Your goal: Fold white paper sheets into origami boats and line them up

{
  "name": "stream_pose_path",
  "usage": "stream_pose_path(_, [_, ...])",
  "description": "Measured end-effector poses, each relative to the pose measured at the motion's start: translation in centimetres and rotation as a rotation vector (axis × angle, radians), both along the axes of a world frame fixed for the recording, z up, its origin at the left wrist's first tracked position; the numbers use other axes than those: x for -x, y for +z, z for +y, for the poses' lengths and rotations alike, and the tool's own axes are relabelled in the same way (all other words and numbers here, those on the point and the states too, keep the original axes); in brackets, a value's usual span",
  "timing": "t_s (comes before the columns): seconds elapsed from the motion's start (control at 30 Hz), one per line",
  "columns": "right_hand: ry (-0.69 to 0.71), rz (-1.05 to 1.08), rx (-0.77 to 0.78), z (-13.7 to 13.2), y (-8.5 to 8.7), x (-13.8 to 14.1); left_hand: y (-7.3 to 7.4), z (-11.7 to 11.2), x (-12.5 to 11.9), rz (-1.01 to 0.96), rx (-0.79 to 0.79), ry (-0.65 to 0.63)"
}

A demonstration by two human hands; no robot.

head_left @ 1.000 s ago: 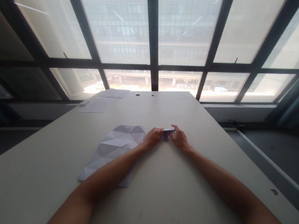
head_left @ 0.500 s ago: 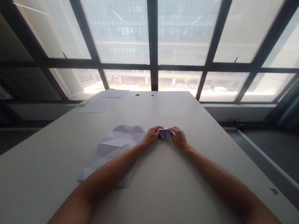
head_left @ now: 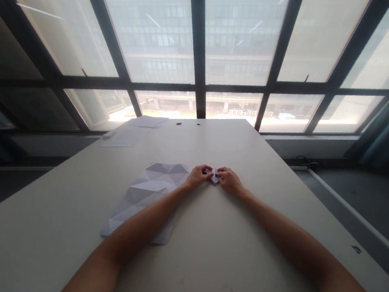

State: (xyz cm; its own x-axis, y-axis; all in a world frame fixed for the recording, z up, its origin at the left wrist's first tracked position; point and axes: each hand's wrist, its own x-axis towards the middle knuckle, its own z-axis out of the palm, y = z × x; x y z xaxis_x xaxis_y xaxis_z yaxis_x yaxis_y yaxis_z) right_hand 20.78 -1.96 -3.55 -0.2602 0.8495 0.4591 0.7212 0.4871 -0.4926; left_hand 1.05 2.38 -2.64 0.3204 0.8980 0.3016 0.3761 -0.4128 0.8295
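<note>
My left hand (head_left: 198, 176) and my right hand (head_left: 228, 180) meet in the middle of a long white table (head_left: 219, 257). Both pinch a small folded piece of white paper (head_left: 214, 175) held between the fingertips, just above the tabletop. The paper is squeezed narrow between the two hands. A larger creased sheet of paper (head_left: 149, 192) lies flat to the left, partly under my left forearm.
Several flat paper sheets (head_left: 138, 129) lie at the table's far left corner. Two small dark dots (head_left: 178, 123) sit near the far edge. Large windows with dark frames stand behind the table. The floor drops away on the right.
The small folded paper lay flat under my fingers, then was lifted and opened out, and is now pressed narrower as my hands came closer together.
</note>
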Motion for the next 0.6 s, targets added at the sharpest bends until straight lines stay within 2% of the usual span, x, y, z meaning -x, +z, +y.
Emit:
stream_pose_path(0.17, [-0.084,0.297,0.037,0.8,-0.3,-0.2,0.1,-0.3,0.1,-0.160,0.072,-0.087])
stream_pose_path(0.27, [-0.012,0.444,0.097,1.3,-0.3,-0.5,0.3,-0.5,0.0,-0.258,0.123,-0.130])
stream_pose_path(0.33, [0.052,0.505,0.111,1.3,-0.1,-0.7,0.5,-0.7,0.0,-0.258,0.116,-0.140])
stream_pose_path(0.6, [0.160,0.581,0.199,0.4,0.8,-0.4,1.5,-1.8,-0.2,-0.116,0.115,-0.229])
